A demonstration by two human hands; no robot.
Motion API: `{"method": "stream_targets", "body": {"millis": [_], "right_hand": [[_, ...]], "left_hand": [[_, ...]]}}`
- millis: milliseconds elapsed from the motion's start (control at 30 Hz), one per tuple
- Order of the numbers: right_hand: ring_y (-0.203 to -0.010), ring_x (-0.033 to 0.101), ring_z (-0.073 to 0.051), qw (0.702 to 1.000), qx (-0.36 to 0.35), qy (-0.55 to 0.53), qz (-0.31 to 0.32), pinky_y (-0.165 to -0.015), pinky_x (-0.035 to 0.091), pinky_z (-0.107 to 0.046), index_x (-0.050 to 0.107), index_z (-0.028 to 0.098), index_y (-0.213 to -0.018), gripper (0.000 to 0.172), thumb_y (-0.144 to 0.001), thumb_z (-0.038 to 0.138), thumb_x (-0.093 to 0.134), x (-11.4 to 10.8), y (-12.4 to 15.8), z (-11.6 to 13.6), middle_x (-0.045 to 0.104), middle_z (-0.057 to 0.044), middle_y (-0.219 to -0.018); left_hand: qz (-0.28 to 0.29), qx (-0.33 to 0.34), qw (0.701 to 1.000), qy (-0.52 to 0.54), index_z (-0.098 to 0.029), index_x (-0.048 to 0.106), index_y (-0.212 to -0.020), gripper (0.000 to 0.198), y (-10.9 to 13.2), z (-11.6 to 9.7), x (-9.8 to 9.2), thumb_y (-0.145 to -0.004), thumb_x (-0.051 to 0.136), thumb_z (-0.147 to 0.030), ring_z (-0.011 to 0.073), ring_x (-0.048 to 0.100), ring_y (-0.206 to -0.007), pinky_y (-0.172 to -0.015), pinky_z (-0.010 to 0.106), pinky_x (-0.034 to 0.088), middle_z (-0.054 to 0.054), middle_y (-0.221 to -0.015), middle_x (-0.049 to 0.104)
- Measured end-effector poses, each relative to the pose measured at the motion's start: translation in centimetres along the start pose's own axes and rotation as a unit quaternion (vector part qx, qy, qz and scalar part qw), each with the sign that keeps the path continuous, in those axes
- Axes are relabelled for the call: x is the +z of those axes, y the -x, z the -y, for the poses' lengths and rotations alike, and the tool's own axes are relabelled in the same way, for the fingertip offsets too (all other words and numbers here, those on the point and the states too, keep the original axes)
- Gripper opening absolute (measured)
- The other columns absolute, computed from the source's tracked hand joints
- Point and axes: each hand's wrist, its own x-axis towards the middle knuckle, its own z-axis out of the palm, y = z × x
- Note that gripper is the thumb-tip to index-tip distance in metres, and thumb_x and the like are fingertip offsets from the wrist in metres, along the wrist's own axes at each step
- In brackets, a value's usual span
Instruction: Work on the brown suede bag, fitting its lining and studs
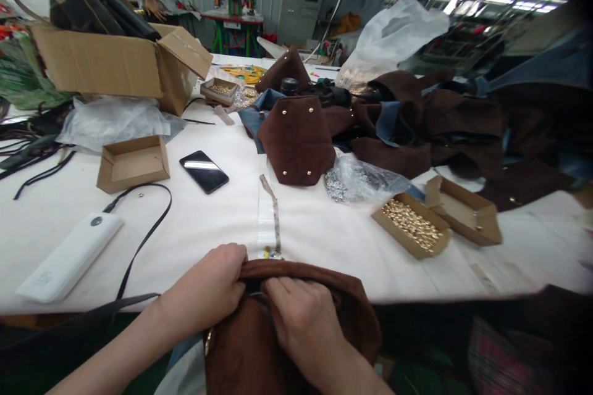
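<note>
- While the left hand (208, 296) curls shut over the left end of the rim, the right hand (308, 321) comes in with bent fingers pinching the middle of that same rim. Both hands are closed on the brown suede bag (345, 302).
- That bag sits nearer the wearer than the smartphone (204, 171) and a little to its right. It is tucked against the near edge of the bench (324, 228), its body dropping below the edge towards the lap.
- Why there? It looks as if the edge braces the soft suede, so the rim stays taut between the two grips.
- Orientation: the mouth faces up and away, towards the bench. The rim's long axis runs left to right along the edge, and the body hangs downward.
- A clear plastic sleeve (267, 216) lies right of the smartphone and nearer, almost touching the rim, probably kept within reach.
- Well right of the smartphone, an open box of gold rivets (411, 224) sits with its contents showing.
- Just beyond and right of the smartphone, an upturned suede bag (296, 139) rests with its studded base facing the camera.
- Left of the smartphone and nearer, a white power bank (69, 257) lies flat, well apart from both hands.
</note>
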Motion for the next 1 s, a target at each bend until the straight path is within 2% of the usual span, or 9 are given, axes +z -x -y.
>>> {"method": "stream_targets", "body": {"millis": [133,200,300,400,500,567,700,833,1000], "right_hand": [[-0.078,0.059,-0.025,0.999,-0.021,-0.009,0.022,-0.072,0.029,-0.042,0.06,0.024,-0.101,0.019,-0.107,0.006,0.056,-0.2,-0.1,-0.6,0.063,-0.001,-0.089],[-0.078,0.06,-0.024,0.999,-0.038,-0.014,0.023,-0.072,0.03,-0.042,0.059,0.023,-0.102,0.018,-0.108,0.007,0.056,-0.4,-0.1,-0.9,0.063,0.0,-0.09],[-0.079,0.06,-0.024,0.998,-0.052,-0.018,0.025,-0.072,0.029,-0.042,0.058,0.023,-0.102,0.016,-0.112,0.01,0.055,-0.5,0.0,-1.1,0.062,0.0,-0.09],[-0.08,0.059,-0.024,0.997,-0.058,-0.023,0.033,-0.072,0.029,-0.042,0.059,0.022,-0.102,0.017,-0.114,0.011,0.053,-0.6,0.3,-1.1,0.061,-0.001,-0.09],[-0.082,0.061,-0.023,0.996,-0.059,-0.034,0.048,-0.073,0.03,-0.041,0.06,0.022,-0.105,0.017,-0.114,0.009,0.054,-0.7,0.5,-1.0,0.063,-0.001,-0.093],[-0.084,0.062,-0.023,0.996,-0.054,-0.036,0.058,-0.074,0.031,-0.041,0.061,0.022,-0.106,0.017,-0.114,0.008,0.054,-0.8,0.7,-0.9,0.064,-0.001,-0.094],[-0.078,0.059,-0.023,0.998,-0.047,-0.02,0.031,-0.072,0.028,-0.041,0.057,0.023,-0.102,0.018,-0.113,0.009,0.054,-0.6,0.7,-0.5,0.062,0.0,-0.088],[-0.076,0.058,-0.024,0.999,-0.038,0.002,0.013,-0.07,0.027,-0.041,0.057,0.024,-0.102,0.017,-0.112,0.01,0.055,-0.5,0.7,0.2,0.063,0.0,-0.087],[-0.073,0.059,-0.022,0.999,-0.035,-0.005,-0.021,-0.069,0.027,-0.041,0.058,0.024,-0.1,0.017,-0.111,0.011,0.055,0.0,1.1,0.2,0.063,0.001,-0.085]], "left_hand": [[0.018,-0.001,0.999,0.044,-0.023,0.071,-0.103,0.027,0.1,-0.1,-0.3,-0.083,0.065,-0.006,0.0231,0.072,-0.095,-0.08,0.034,0.051,0.003,-0.102,0.076],[0.027,0.002,0.999,0.046,-0.024,0.073,-0.102,0.02,0.0,-0.2,-0.5,-0.087,0.069,-0.013,0.0228,0.072,-0.089,-0.075,0.034,0.049,0.003,-0.098,0.077],[0.029,0.017,0.999,0.012,-0.024,0.073,-0.093,0.005,-0.3,-0.2,-0.8,-0.09,0.071,-0.021,0.0273,0.073,-0.087,-0.073,0.038,0.046,0.006,-0.094,0.077],[0.018,0.035,0.999,-0.026,-0.024,0.07,-0.092,0.013,-0.5,-0.2,-0.7,-0.086,0.067,-0.013,0.0332,0.074,-0.096,-0.078,0.042,0.044,0.008,-0.098,0.077],[0.003,0.051,0.998,-0.028,-0.024,0.068,-0.097,0.021,-0.3,0.0,-0.2,-0.085,0.062,-0.007,0.0313,0.073,-0.101,-0.085,0.042,0.046,0.008,-0.109,0.072],[-0.005,0.051,0.999,-0.015,-0.023,0.066,-0.097,0.022,-0.1,0.0,0.0,-0.085,0.061,-0.006,0.0292,0.071,-0.1,-0.085,0.041,0.047,0.008,-0.108,0.071],[0.002,0.053,0.998,0.031,-0.021,0.064,-0.092,0.018,0.6,-0.1,-0.4,-0.083,0.061,-0.004,0.027,0.067,-0.092,-0.079,0.039,0.042,0.006,-0.096,0.072],[0.034,0.067,0.99,0.123,-0.02,0.065,-0.09,0.019,1.0,0.0,-1.0,-0.081,0.06,-0.005,0.0214,0.065,-0.086,-0.075,0.036,0.04,0.0,-0.09,0.072],[0.085,0.068,0.961,0.255,-0.018,0.068,-0.098,0.01,0.5,1.1,-0.4,-0.089,0.066,-0.022,0.0192,0.063,-0.09,-0.079,0.034,0.045,-0.002,-0.092,0.071]]}}
